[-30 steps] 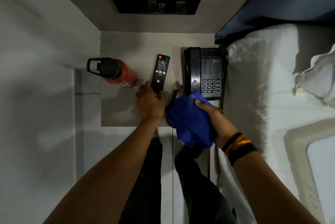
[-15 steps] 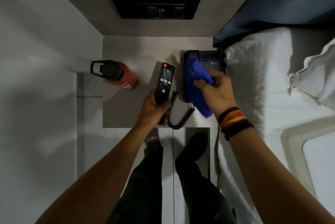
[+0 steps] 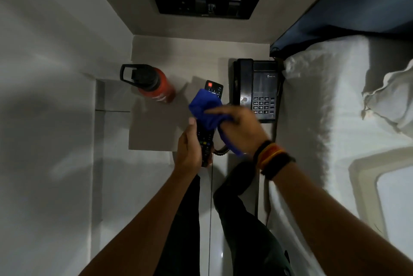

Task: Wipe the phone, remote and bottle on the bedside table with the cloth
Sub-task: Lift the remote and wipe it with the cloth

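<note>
While the left hand [image 3: 190, 152] grips the remote [image 3: 206, 139] above the bedside table [image 3: 156, 132], the blurred right hand [image 3: 241, 128], seemingly clenched, presses the blue cloth [image 3: 204, 108] onto it, between bottle [image 3: 156, 85] and phone [image 3: 257, 90].

The black remote [image 3: 206, 137] is held above the table edge, half covered by the blue cloth [image 3: 206, 110]; the red bottle [image 3: 156, 86] lies at the left; the black phone [image 3: 257, 90] sits at the right.

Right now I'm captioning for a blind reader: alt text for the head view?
Left hand holds a black remote while right hand rubs a blue cloth over it. Red bottle and black phone sit on the bedside table.
</note>
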`<state>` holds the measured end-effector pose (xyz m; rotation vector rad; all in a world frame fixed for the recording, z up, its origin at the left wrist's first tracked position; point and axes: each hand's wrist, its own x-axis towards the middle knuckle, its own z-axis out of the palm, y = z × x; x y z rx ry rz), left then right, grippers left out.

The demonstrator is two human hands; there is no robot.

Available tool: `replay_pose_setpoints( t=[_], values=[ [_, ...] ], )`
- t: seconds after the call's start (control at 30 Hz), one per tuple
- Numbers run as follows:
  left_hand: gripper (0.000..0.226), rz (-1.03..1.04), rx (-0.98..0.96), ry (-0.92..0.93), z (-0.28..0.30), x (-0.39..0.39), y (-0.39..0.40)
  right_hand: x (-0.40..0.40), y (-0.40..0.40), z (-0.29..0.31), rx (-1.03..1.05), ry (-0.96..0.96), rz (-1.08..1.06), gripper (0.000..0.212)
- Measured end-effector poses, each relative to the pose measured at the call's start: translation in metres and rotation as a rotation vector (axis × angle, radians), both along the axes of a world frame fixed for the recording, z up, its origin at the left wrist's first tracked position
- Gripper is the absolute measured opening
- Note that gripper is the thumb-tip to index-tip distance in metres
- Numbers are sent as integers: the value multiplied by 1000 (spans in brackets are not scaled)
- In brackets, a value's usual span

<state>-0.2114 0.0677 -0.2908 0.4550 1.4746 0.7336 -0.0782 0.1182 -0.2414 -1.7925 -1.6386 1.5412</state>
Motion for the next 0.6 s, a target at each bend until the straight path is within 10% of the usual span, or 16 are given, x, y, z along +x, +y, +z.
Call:
replay_pose_setpoints(
  t=[0.17,0.37,0.6],
  values=[
    [78,9,-25,-36,6,-3,2,33,47,12,72,125,-428,51],
    [81,-24,72,-15,14,7,8,-3,33,0,331,-537,374,71],
    [71,-82,148,79,11,-5,-13,-1,5,-8,458,-810,494,74]
  ],
)
